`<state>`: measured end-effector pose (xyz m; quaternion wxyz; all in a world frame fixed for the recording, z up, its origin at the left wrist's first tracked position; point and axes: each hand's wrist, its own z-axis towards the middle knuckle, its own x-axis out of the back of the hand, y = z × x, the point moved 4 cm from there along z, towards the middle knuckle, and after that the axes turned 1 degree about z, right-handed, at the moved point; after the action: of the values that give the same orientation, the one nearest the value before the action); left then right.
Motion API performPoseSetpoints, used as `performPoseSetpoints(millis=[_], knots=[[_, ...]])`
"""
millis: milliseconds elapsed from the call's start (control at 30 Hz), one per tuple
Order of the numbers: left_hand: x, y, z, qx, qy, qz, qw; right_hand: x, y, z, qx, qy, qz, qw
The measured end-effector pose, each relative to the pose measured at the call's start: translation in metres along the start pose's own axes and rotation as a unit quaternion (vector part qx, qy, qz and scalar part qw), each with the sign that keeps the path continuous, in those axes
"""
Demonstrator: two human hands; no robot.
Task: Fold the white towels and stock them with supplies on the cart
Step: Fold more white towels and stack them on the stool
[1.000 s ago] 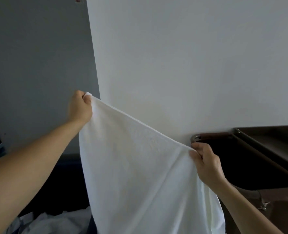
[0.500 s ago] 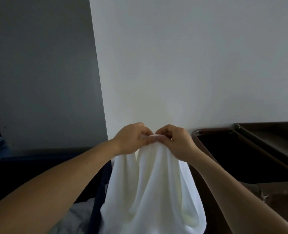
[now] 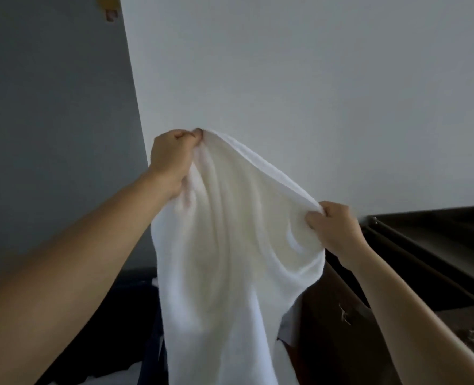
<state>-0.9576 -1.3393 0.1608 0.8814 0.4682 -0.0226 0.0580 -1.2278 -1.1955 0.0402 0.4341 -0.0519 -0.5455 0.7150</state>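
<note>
A white towel (image 3: pixel 230 259) hangs in the air in front of me, doubled over and draped in loose folds. My left hand (image 3: pixel 172 159) grips its top edge high up, fingers curled round the cloth. Lower and to the right, my right hand (image 3: pixel 333 226) pinches the folded edge. The towel's lower part runs out of the frame at the bottom. The dark brown cart (image 3: pixel 413 262) stands at the right, its top trays just beyond my right hand.
A white wall (image 3: pixel 313 93) fills the background, with a grey wall (image 3: pixel 49 120) to its left. Below the towel at the left lies a dark bin (image 3: pixel 113 315) with more white linen (image 3: pixel 113 377) in it.
My hands were spread wide with the towel, then met at its top. Now they have parted again: the left hand has risen, the right has slid down and right along the fold.
</note>
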Motion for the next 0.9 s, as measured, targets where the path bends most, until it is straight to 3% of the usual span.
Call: performPoseSetpoints(millis=[100,200,300,400,467,567,667,900], knots=[[0.001,-0.062,-0.021,0.061,-0.068,0.089,0.992,-0.006,0.040,-0.004,-0.038,-0.030,-0.137,0.989],[0.005,-0.116,-0.050,0.078,-0.086,0.158,0.981,-0.017,0.086,-0.015,-0.096,-0.087,-0.266,0.955],[0.009,-0.138,-0.066,0.046,-0.105,0.252,0.961,-0.028,0.115,-0.022,-0.170,-0.134,-0.235,0.948],[0.020,-0.149,-0.070,0.039,-0.109,0.330,0.937,-0.026,0.116,-0.019,-0.221,-0.146,-0.128,0.956],[0.026,-0.158,-0.075,0.035,-0.121,0.368,0.921,-0.021,0.110,-0.013,-0.194,-0.165,-0.101,0.962],[0.031,-0.169,-0.081,0.049,-0.134,0.389,0.910,-0.016,0.095,-0.011,-0.057,-0.185,-0.132,0.972],[0.034,-0.173,-0.081,0.059,-0.130,0.389,0.910,-0.024,0.088,-0.019,0.051,-0.253,-0.193,0.947],[0.035,-0.167,-0.076,0.027,-0.124,0.379,0.917,-0.029,0.081,-0.032,0.083,-0.323,-0.304,0.893]])
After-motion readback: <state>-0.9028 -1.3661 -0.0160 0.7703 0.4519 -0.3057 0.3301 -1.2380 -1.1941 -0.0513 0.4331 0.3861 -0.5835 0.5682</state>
